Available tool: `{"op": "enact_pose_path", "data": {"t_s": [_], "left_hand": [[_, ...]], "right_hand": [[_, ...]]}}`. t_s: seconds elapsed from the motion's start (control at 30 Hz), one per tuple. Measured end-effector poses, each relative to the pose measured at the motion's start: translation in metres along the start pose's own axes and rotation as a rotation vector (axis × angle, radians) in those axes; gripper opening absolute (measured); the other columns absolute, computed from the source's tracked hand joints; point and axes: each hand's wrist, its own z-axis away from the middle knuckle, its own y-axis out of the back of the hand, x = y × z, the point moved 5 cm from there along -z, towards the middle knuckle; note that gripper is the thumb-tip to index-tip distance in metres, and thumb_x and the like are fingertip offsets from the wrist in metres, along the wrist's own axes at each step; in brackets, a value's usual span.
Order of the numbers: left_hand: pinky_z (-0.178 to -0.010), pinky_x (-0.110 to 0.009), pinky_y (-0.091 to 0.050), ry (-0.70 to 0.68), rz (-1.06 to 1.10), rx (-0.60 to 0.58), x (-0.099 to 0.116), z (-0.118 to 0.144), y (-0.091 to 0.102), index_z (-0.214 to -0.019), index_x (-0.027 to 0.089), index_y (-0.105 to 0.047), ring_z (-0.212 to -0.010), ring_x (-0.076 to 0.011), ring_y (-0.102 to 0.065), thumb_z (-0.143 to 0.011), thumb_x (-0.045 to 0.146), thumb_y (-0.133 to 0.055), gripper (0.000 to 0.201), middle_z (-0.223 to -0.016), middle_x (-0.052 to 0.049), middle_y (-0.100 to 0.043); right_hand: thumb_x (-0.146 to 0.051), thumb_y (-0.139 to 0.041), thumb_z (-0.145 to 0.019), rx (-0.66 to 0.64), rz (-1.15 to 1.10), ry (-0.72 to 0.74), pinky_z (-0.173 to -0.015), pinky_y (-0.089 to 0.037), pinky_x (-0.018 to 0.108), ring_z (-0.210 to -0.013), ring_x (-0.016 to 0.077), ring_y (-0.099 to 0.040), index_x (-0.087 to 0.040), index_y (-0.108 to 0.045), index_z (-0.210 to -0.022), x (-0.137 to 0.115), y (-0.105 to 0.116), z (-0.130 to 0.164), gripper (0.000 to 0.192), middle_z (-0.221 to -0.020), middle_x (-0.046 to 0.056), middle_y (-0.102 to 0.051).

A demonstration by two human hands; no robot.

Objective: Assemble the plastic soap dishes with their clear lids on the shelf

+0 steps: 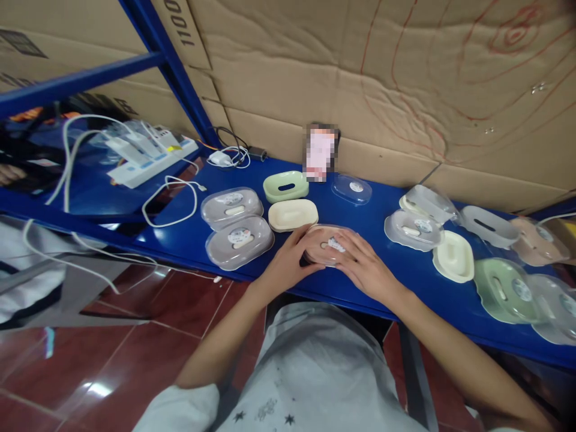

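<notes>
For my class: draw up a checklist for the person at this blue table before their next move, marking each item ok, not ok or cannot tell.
1. Left hand and right hand both on the pinkish box: ok.
2. Box rim closed all round: cannot tell; the hands hide part of it.
3. Cream tray covered: not ok; it lies open.
4. Loose clear lid clear of the hands: ok; it lies beyond them.
5. Phone screen readable: cannot tell; it is pixelated.
</notes>
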Motion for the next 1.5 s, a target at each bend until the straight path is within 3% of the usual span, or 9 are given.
{"op": "enact_pose_path", "data": {"t_s": [0.2,0.37,0.53,0.7,0.93,1.13,1.23,1.33,1.5], "left_hand": [[-0.128,-0.053,-0.045,-0.017,-0.122,0.086,0.012,0.005,0.005,-0.154,0.038,-0.055,-0.151,-0.0328,-0.053,-0.093,0.037,-0.083,0.068,-0.161,-0.008,-0.054],[-0.13,-0.055,-0.041,-0.01,-0.213,0.299,0.02,-0.006,0.082,-0.154,0.036,-0.053,-0.15,-0.0321,-0.053,-0.095,0.046,-0.081,0.066,-0.158,-0.007,-0.057],[-0.124,-0.055,-0.042,0.211,-0.389,0.358,-0.052,-0.057,0.182,-0.149,0.013,-0.052,-0.142,-0.031,-0.054,-0.091,0.046,-0.084,0.074,-0.158,-0.012,-0.057],[-0.111,-0.051,-0.048,0.486,-0.412,0.288,-0.126,-0.084,0.213,-0.136,0.01,-0.055,-0.121,-0.0306,-0.062,-0.081,0.035,-0.09,0.07,-0.133,-0.014,-0.069],[-0.076,-0.037,-0.057,0.601,-0.299,0.098,-0.143,-0.092,0.204,-0.13,0.017,-0.055,-0.085,-0.0244,-0.07,-0.071,0.03,-0.09,0.069,-0.092,-0.001,-0.067],[-0.107,-0.046,-0.054,0.38,-0.288,0.144,-0.078,-0.091,0.192,-0.122,0.019,-0.058,-0.108,-0.0226,-0.068,-0.093,0.044,-0.074,0.041,-0.109,-0.002,-0.072],[-0.123,-0.052,-0.043,0.18,-0.313,0.166,-0.015,-0.058,0.138,-0.134,0.02,-0.06,-0.136,-0.0287,-0.058,-0.101,0.039,-0.063,0.038,-0.14,-0.009,-0.066],[-0.12,-0.053,-0.048,-0.052,-0.353,-0.012,0.035,-0.013,0.055,-0.139,0.025,-0.064,-0.139,-0.0318,-0.059,-0.101,0.033,-0.064,0.038,-0.151,-0.01,-0.062],[-0.113,-0.056,-0.053,-0.166,-0.43,-0.052,0.037,0.02,-0.014,-0.129,0.024,-0.068,-0.132,-0.0334,-0.065,-0.104,0.024,-0.064,0.025,-0.144,-0.014,-0.065]], "right_hand": [[-0.043,-0.05,-0.112,0.07,-0.204,-0.093,-0.13,-0.036,0.065,-0.166,0.0328,-0.026,-0.032,-0.021,-0.174,0.012,0.011,0.001,0.069,-0.177,0.011,-0.033],[-0.035,-0.037,-0.115,0.272,-0.23,-0.268,-0.127,-0.044,0.057,-0.155,0.0284,-0.049,-0.029,-0.037,-0.168,0.037,0.021,-0.018,0.054,-0.166,0.011,-0.052],[-0.03,-0.046,-0.112,-0.112,-0.039,0.018,-0.131,-0.034,0.061,-0.16,0.0291,-0.041,-0.026,-0.043,-0.165,0.013,-0.032,-0.071,0.054,-0.17,0.012,-0.047],[-0.034,-0.037,-0.115,-0.134,-0.02,0.02,-0.132,-0.031,0.049,-0.16,0.0241,-0.04,-0.018,-0.049,-0.161,0.012,-0.055,-0.14,0.049,-0.17,0.012,-0.046],[-0.046,-0.054,-0.11,-0.164,-0.017,-0.078,-0.129,-0.024,0.063,-0.153,0.0352,-0.046,-0.016,-0.05,-0.158,0.029,-0.065,-0.178,0.057,-0.16,0.019,-0.056],[-0.054,-0.051,-0.11,-0.148,0.011,-0.156,-0.124,-0.025,0.067,-0.141,0.0386,-0.054,-0.017,-0.056,-0.154,0.028,-0.04,-0.118,0.058,-0.151,0.022,-0.062],[-0.05,-0.044,-0.113,-0.103,-0.01,-0.181,-0.12,-0.033,0.059,-0.138,0.0336,-0.058,-0.021,-0.058,-0.153,0.036,-0.022,-0.09,0.051,-0.148,0.018,-0.066],[-0.037,-0.041,-0.115,-0.048,0.001,-0.191,-0.112,-0.042,0.05,-0.136,0.0308,-0.06,-0.022,-0.064,-0.147,0.049,-0.008,-0.066,0.043,-0.146,0.014,-0.069],[-0.033,-0.048,-0.113,0.012,0.051,-0.223,-0.096,-0.047,0.046,-0.118,0.0299,-0.068,-0.024,-0.075,-0.133,0.061,0.016,-0.036,0.036,-0.127,0.009,-0.079]]}}
